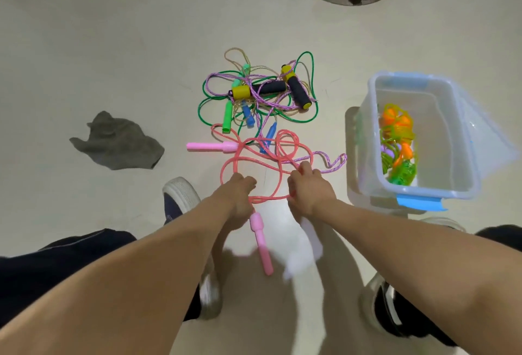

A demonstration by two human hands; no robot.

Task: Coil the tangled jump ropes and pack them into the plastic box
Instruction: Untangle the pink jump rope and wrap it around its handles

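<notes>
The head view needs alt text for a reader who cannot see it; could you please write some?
Both hands, left hand and right hand, grip a pink jump rope above a pale floor, one pink handle dangling. Beyond lies a tangled pile of ropes; at right, an open plastic box holds colourful ropes.

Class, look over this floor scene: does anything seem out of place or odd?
A crumpled grey cloth lies alone on the floor, left of the tangled jump ropes; it belongs to neither the ropes nor the plastic box.
</notes>
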